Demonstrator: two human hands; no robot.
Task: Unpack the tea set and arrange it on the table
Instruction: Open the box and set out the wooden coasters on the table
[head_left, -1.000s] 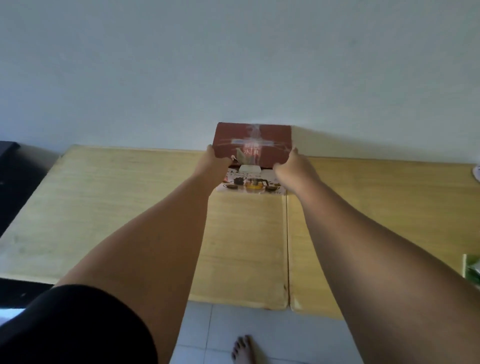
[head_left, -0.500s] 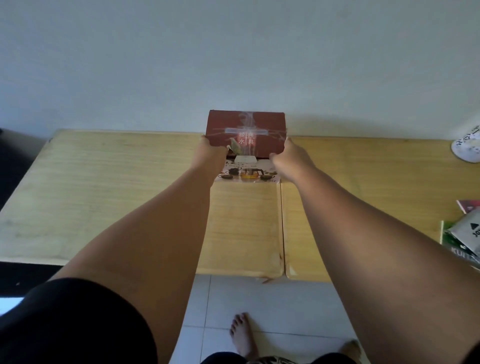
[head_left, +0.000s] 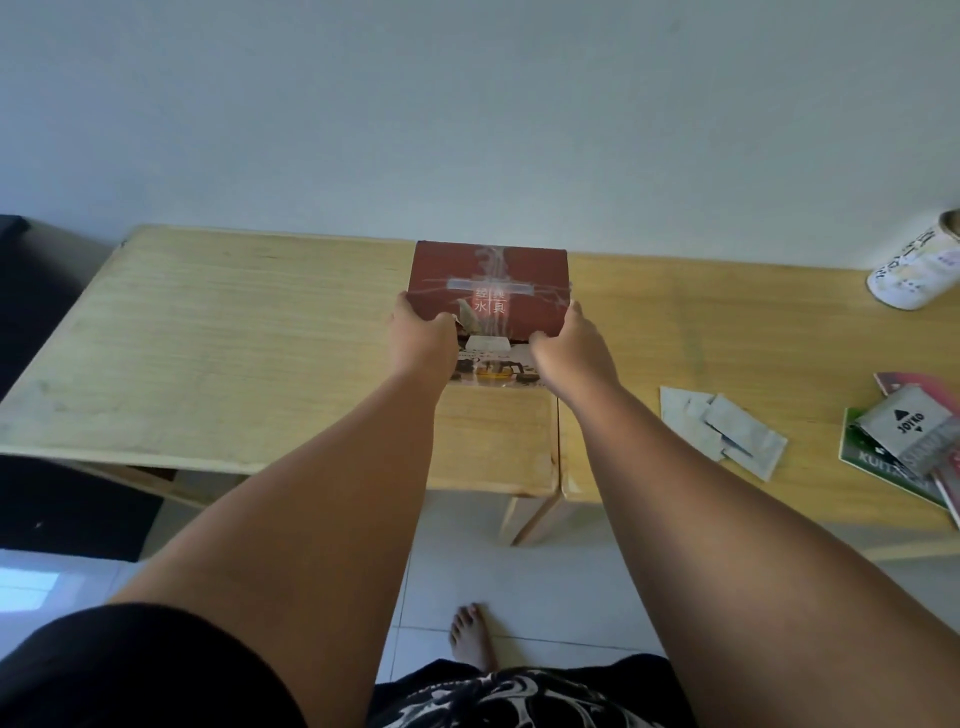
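A dark red tea set box (head_left: 488, 275) with pale printed characters and clear tape across its lid sits at the back middle of the wooden table (head_left: 218, 332), close to the wall. Its front face shows a picture of tea ware. My left hand (head_left: 421, 338) grips the box's left front corner. My right hand (head_left: 569, 348) grips its right front corner. Both arms are stretched out over the table. The box is closed and its contents are hidden.
A second wooden table (head_left: 727, 332) abuts on the right. On it lie several white sachets (head_left: 722, 431), a green booklet with packets (head_left: 904, 441) at the right edge, and a white tin (head_left: 919, 270) on its side at the back right. My bare foot (head_left: 470, 636) is on the tiled floor.
The view has tilted down and pulled back, so more of the right table and floor shows. Both hands keep their grip on the box, which sits slightly nearer to me.
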